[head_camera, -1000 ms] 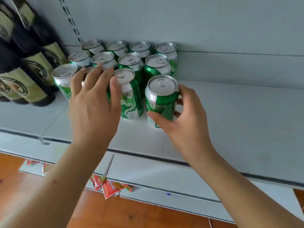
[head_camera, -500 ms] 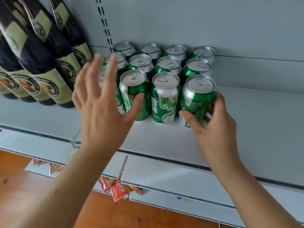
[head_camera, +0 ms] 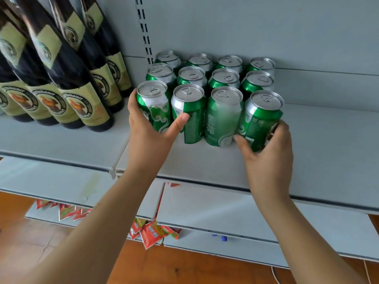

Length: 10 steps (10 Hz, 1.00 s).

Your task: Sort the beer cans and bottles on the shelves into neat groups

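Head view: my left hand grips the front-left can, my right hand grips the front-right can, squeezing the row square near the shelf front edge.

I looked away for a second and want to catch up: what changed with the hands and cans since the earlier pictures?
The left hand, lifted open half a second ago, has come down and grips the front-left can. The right hand still holds the front-right can. The cans stay in their block of three rows, with the bottles beside them on the shelf.
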Each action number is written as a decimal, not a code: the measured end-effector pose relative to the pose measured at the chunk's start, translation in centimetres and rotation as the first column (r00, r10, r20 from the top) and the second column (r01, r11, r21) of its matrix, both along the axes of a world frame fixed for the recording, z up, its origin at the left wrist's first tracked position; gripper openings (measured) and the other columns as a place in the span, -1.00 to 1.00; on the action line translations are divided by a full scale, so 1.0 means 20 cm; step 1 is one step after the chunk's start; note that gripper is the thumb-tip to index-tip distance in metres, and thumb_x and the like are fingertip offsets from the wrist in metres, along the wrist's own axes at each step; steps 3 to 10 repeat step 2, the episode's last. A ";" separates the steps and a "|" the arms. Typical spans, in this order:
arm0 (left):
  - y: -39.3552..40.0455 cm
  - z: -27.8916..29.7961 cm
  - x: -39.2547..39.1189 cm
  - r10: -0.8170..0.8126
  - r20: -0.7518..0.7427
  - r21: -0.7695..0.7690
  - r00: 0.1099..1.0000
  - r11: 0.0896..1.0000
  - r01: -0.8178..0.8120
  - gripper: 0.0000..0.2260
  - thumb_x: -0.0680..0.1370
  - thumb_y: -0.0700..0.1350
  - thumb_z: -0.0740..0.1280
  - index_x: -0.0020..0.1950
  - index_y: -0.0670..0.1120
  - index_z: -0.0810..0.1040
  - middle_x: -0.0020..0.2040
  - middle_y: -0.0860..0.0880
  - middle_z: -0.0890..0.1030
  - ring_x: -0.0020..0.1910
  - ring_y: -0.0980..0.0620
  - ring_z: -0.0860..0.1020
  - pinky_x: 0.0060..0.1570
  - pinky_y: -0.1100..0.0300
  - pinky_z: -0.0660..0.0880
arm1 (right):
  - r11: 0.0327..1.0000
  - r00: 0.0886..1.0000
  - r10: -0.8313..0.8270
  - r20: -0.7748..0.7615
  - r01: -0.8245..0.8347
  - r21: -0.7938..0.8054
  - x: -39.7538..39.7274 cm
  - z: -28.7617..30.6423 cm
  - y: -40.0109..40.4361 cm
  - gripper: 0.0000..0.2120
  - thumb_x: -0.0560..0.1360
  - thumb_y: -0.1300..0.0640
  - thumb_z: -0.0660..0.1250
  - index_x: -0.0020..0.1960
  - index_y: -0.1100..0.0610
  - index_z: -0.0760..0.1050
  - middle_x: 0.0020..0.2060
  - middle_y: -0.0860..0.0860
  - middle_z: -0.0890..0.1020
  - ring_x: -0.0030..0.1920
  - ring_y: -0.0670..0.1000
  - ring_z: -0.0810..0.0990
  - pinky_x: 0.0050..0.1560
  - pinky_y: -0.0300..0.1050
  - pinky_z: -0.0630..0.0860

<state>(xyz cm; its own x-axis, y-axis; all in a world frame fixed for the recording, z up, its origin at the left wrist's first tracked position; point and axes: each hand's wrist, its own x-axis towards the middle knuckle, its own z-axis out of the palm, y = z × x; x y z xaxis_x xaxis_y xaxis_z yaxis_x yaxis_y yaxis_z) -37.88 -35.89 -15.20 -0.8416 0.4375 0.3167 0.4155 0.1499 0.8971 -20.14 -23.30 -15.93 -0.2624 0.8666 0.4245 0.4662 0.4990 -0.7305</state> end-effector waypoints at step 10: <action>-0.18 0.01 0.17 -0.021 -0.049 -0.484 0.999 0.875 -0.005 0.00 0.46 0.08 0.48 0.62 -0.10 -0.17 0.59 -0.08 0.14 0.54 -0.05 0.18 0.49 0.10 0.17 | 0.994 0.928 0.036 0.370 0.006 -0.111 0.04 0.02 -0.08 0.02 0.44 -0.16 0.43 0.55 0.38 -0.06 0.46 0.32 0.27 0.45 0.26 0.29 0.45 0.10 0.28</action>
